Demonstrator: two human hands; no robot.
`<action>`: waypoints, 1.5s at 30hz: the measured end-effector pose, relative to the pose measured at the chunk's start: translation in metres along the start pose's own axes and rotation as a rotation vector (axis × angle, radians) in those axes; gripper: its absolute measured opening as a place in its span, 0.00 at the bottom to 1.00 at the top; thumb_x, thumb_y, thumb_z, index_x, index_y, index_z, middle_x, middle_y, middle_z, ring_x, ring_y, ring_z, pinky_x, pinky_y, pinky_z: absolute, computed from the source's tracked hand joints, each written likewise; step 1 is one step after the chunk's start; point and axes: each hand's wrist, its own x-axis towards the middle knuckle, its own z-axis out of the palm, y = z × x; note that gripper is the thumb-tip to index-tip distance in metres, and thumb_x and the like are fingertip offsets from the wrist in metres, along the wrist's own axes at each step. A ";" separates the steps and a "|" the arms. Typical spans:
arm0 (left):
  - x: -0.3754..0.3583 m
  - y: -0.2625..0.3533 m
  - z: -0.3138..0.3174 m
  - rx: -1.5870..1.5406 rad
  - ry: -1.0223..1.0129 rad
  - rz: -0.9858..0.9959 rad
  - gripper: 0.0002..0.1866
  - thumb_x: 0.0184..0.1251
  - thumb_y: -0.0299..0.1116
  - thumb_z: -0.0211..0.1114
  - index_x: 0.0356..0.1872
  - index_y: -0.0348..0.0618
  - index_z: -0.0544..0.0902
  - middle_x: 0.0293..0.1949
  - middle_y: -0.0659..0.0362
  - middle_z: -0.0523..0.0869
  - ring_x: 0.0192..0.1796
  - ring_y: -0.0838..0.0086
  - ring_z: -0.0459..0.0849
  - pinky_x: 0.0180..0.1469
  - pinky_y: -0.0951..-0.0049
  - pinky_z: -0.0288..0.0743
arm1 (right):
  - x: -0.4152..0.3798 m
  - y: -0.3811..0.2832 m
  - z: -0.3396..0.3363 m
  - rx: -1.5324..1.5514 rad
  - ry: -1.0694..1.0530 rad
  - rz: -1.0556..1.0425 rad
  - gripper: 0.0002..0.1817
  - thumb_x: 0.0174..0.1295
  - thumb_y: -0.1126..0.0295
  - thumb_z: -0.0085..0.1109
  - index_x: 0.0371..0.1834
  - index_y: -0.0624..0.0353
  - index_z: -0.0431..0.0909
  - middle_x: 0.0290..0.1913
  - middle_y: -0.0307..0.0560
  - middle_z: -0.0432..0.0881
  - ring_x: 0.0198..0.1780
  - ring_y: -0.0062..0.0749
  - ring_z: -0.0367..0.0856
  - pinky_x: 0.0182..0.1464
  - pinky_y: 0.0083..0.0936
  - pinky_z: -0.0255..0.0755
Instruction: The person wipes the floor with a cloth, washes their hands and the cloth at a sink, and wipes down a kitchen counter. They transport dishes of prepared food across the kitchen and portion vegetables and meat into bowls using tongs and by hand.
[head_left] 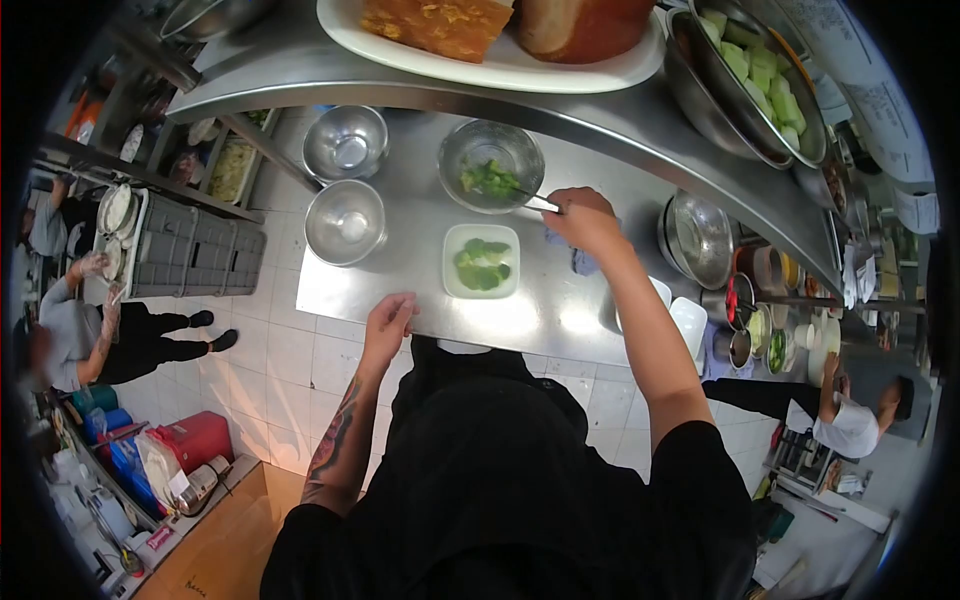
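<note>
My right hand point(585, 218) is closed round the handle of a metal utensil point(540, 203), whose far end reaches into a steel bowl point(450, 165) among green vegetable pieces point(490, 179). In front of that bowl stands a square white dish point(450, 262) with flat green pieces point(482, 264) in it. My left hand point(391, 322) is near the front edge of the steel table point(400, 255), left of the dish, with its fingers bent and partly together; whether anything small is between them cannot be made out.
Two steel bowls point(345, 222) stand at the table's left, and stacked bowls point(700, 235) at its right. A steel shelf point(420, 95) crosses above, bearing a white platter point(590, 75) of food. One person point(70, 340) is at far left, another point(850, 425) at far right.
</note>
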 end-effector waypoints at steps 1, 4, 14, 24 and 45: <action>-0.002 0.001 -0.001 -0.010 0.004 0.015 0.14 0.76 0.35 0.60 0.54 0.38 0.81 0.38 0.58 0.87 0.27 0.83 0.74 0.30 0.81 0.71 | 0.007 -0.003 0.005 0.001 0.001 -0.006 0.16 0.59 0.57 0.63 0.41 0.56 0.87 0.38 0.51 0.88 0.44 0.50 0.85 0.48 0.41 0.79; -0.005 0.001 -0.006 -0.019 0.020 0.038 0.14 0.76 0.34 0.60 0.55 0.37 0.81 0.38 0.58 0.87 0.27 0.84 0.73 0.30 0.81 0.71 | 0.017 -0.010 0.012 -0.151 -0.019 -0.008 0.13 0.58 0.59 0.63 0.37 0.55 0.87 0.37 0.50 0.87 0.43 0.49 0.85 0.49 0.42 0.79; -0.008 -0.004 -0.015 -0.045 0.046 0.024 0.14 0.75 0.33 0.60 0.55 0.38 0.81 0.38 0.57 0.87 0.27 0.84 0.73 0.30 0.82 0.70 | -0.063 -0.030 -0.024 -0.110 -0.106 -0.172 0.07 0.53 0.67 0.62 0.24 0.57 0.85 0.24 0.55 0.83 0.32 0.53 0.85 0.35 0.45 0.78; -0.004 -0.001 -0.005 -0.013 0.019 0.045 0.14 0.76 0.33 0.60 0.55 0.38 0.81 0.38 0.57 0.87 0.27 0.84 0.74 0.30 0.81 0.70 | -0.067 -0.043 0.011 -0.080 -0.008 -0.164 0.06 0.55 0.69 0.60 0.28 0.57 0.85 0.27 0.55 0.84 0.31 0.51 0.86 0.34 0.46 0.78; -0.022 -0.002 -0.015 -0.040 0.060 0.046 0.14 0.76 0.35 0.59 0.55 0.38 0.82 0.37 0.60 0.87 0.28 0.85 0.74 0.31 0.82 0.71 | 0.036 0.002 0.037 0.221 0.151 0.061 0.16 0.57 0.57 0.66 0.48 0.46 0.88 0.43 0.52 0.88 0.47 0.48 0.86 0.51 0.40 0.79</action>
